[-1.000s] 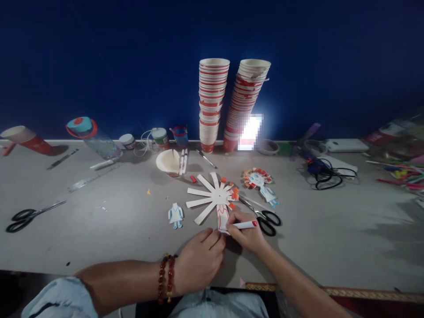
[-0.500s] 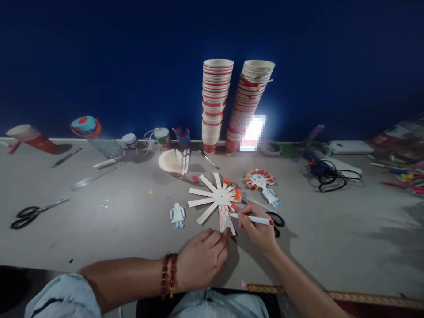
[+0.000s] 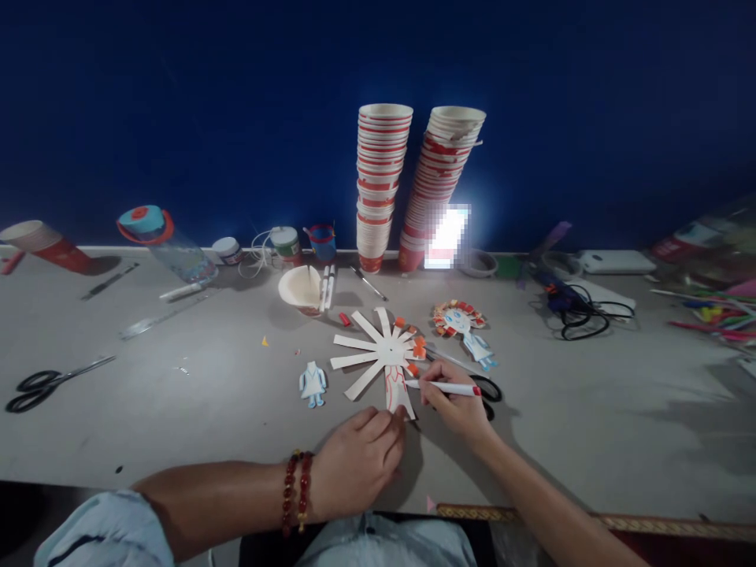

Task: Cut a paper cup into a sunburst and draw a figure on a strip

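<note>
In my right hand [image 3: 453,398] is a white marker [image 3: 446,387] with a red end, its tip touching a paper cutout [image 3: 390,352] with strips spread out like rays. Red outlines mark the wide bottom strip, and several right-hand strips end in orange-red. My left hand [image 3: 361,457], fingers bent together, holds down the lower end of that strip. To the left lies a small paper dress figure [image 3: 313,384] edged in blue. Behind my right hand rests a paper doll [image 3: 457,319] with red-tipped curls, beside black-handled scissors [image 3: 489,391] partly hidden by the hand.
Two tall stacks of paper cups [image 3: 383,181] stand against the blue wall, a bright blurred screen beside them. A cut cup [image 3: 300,288], capped markers [image 3: 328,287] and a red cap [image 3: 345,319] lie behind the cutout. More scissors [image 3: 53,383] lie left; a corded tool [image 3: 558,295] lies right.
The whole view has shifted slightly, so things sit a little further left. The marker tip stays at the bottom strip, and both hands keep their hold.
</note>
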A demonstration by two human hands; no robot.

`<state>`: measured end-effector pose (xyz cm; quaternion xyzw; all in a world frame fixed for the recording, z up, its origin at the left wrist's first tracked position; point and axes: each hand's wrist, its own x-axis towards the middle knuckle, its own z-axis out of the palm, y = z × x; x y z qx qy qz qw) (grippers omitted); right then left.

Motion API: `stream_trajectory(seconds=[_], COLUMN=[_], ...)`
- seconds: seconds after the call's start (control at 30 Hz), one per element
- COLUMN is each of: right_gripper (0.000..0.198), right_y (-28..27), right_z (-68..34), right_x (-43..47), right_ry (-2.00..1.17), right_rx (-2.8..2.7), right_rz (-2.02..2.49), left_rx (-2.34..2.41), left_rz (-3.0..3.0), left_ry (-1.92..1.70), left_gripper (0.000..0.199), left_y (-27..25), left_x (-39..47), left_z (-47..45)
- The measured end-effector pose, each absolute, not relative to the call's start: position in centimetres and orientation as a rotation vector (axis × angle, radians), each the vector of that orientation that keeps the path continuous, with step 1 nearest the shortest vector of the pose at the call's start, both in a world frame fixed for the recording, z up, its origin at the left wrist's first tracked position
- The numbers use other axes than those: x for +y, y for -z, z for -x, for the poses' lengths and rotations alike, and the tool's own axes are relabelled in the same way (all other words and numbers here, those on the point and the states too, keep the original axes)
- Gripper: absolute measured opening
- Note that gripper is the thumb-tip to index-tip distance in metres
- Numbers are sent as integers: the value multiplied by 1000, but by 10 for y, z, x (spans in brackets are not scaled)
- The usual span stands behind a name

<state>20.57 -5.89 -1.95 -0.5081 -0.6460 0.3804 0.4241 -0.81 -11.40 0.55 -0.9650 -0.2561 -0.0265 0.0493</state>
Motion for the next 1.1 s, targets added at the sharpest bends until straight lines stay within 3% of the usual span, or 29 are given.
stream_trajectory(seconds=[0.2, 1.1], right_gripper=[17, 17], right_y=[18, 21], right_z=[-200, -201], right_x=[-57, -57], right_ry=[-707, -727], right_rx=[-1655, -1727], right_rz=[1272, 1256], left_rx=[-775, -776], left_rz=[2939, 2925], left_ry=[71, 66], left_gripper=[56, 57], left_y=[-5, -7], left_x=[-115, -116], left_z=[7, 6])
